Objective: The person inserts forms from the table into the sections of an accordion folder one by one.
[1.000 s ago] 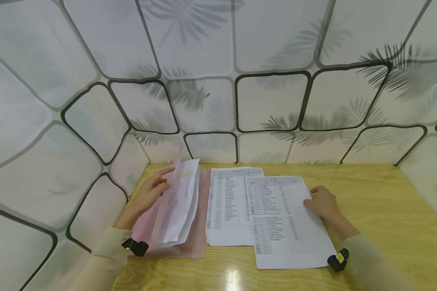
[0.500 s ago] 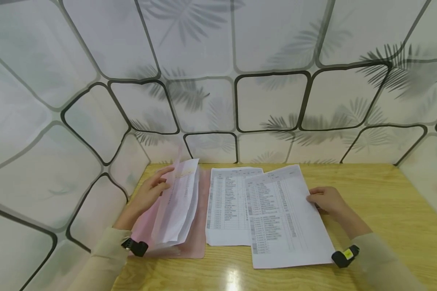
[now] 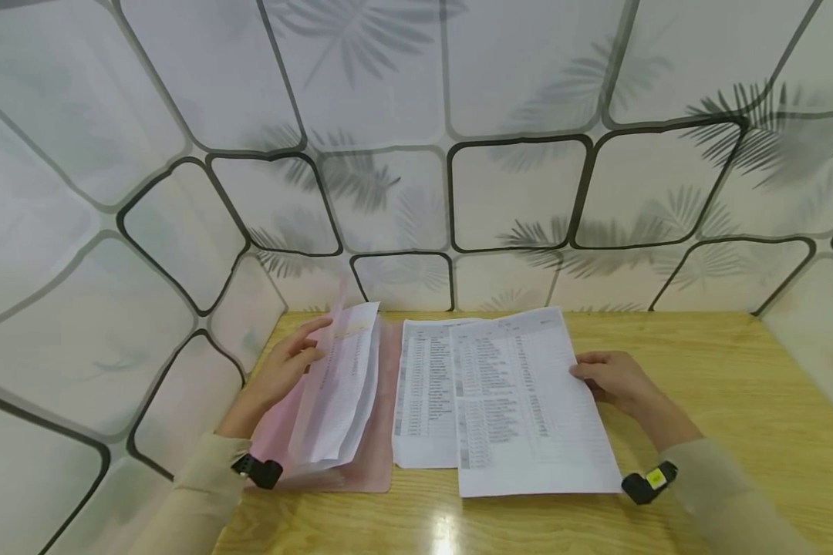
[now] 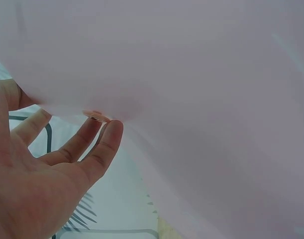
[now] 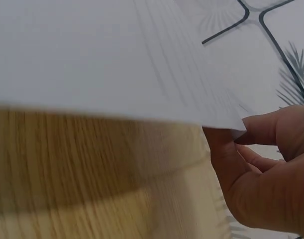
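A pink translucent folder [image 3: 380, 455] lies open at the left of the table, with white printed pages [image 3: 347, 385] standing partly raised inside it. My left hand [image 3: 284, 378] holds up the folder's clear pinkish leaf [image 4: 201, 99] by its edge; the left wrist view shows thumb and fingertips at that edge. Between thumb and fingers, my right hand [image 3: 618, 381] pinches the right edge of a printed paper sheet [image 3: 527, 432], lifted off the table in the right wrist view. This sheet overlaps another printed sheet [image 3: 423, 393] lying beside the folder.
Wood-grained table [image 3: 736, 401] extends to the right and along the front. Behind and to the left stands a patterned wall [image 3: 521, 193] with dark outlines and leaf prints, meeting the table's back edge. Both wrists wear black cameras.
My right hand has taken hold of the sheet's edge, raised it and moved it left over the other sheet. The left hand has stayed at the folder.
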Demonstrator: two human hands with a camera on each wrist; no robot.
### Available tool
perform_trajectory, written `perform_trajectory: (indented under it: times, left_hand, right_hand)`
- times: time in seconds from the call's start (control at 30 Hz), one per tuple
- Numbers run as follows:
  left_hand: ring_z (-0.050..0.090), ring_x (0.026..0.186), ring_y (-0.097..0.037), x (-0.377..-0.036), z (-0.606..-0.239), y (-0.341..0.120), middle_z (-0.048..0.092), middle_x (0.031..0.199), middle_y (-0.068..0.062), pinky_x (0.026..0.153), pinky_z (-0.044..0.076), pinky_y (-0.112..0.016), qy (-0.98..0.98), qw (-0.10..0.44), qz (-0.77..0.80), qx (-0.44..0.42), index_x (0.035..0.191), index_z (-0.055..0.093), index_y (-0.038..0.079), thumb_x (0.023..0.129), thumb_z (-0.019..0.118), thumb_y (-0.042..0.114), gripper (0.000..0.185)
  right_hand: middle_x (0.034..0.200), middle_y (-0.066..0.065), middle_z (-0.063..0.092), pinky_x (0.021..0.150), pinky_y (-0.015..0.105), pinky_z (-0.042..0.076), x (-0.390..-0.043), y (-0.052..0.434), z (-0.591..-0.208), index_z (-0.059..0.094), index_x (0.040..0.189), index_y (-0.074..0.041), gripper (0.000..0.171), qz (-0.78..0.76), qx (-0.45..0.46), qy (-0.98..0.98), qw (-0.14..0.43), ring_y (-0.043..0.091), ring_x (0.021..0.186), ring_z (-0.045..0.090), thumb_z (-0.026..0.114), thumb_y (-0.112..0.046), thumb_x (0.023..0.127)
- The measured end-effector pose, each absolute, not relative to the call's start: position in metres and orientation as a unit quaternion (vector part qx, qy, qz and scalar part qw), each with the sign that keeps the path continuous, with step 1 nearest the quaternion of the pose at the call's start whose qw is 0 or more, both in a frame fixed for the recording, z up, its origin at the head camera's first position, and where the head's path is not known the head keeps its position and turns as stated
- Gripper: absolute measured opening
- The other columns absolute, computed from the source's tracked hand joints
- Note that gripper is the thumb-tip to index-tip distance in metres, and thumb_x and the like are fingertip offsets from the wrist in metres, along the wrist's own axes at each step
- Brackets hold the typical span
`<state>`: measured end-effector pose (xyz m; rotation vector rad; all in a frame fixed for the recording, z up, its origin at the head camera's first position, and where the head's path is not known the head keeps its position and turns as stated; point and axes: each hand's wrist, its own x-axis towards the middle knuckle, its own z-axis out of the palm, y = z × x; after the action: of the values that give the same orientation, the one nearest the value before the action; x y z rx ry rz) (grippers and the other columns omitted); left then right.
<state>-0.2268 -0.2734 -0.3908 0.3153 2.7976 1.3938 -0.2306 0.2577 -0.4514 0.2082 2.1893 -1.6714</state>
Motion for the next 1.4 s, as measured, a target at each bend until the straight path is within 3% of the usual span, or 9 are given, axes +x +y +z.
perform_trajectory:
  times: [0.37, 0.67, 1.23, 1.4]
  left_hand:
    - [0.059, 0.099, -0.021, -0.225, -0.389, -0.273, 0.065, 0.131, -0.025, 0.081, 0.048, -0.030, 0.891, -0.003, 0.445, 0.092, 0.156, 0.051, 0.010, 0.104, 0.053, 0.009, 0.052]
    - [0.061, 0.102, -0.024, -0.222, -0.384, -0.272, 0.069, 0.123, -0.025, 0.081, 0.050, -0.032, 0.887, -0.004, 0.453, 0.086, 0.155, 0.051, 0.009, 0.104, 0.054, 0.009, 0.051]
    - [0.059, 0.097, -0.021, -0.222, -0.383, -0.275, 0.071, 0.119, -0.025, 0.079, 0.048, -0.030, 0.892, -0.009, 0.445, 0.081, 0.155, 0.052, 0.011, 0.104, 0.054, 0.011, 0.051]
    - [0.060, 0.096, -0.020, -0.224, -0.384, -0.276, 0.071, 0.118, -0.024, 0.078, 0.049, -0.029, 0.895, -0.012, 0.438, 0.082, 0.155, 0.053, 0.013, 0.105, 0.054, 0.012, 0.050]
  right_hand:
    - [0.097, -0.001, 0.073, 0.073, 0.026, 0.060, -0.239, 0.221, -0.451, 0.037, 0.149, 0.022, 0.059, -0.633, 0.045, 0.752, 0.181, 0.006, 0.083, 0.071, 0.058, -0.011, 0.105]
    - [0.107, 0.011, 0.073, 0.072, 0.027, 0.061, -0.247, 0.188, -0.454, 0.043, 0.148, 0.020, 0.055, -0.643, 0.046, 0.746, 0.170, 0.008, 0.083, 0.071, 0.060, -0.009, 0.104]
    - [0.101, 0.012, 0.069, 0.065, 0.026, 0.057, -0.254, 0.138, -0.453, 0.052, 0.137, 0.018, 0.045, -0.654, 0.069, 0.736, 0.162, 0.011, 0.076, 0.066, 0.062, -0.005, 0.100]
    - [0.109, 0.018, 0.069, 0.065, 0.026, 0.057, -0.255, 0.131, -0.452, 0.053, 0.139, 0.016, 0.046, -0.642, 0.084, 0.747, 0.152, 0.013, 0.079, 0.066, 0.063, -0.006, 0.100]
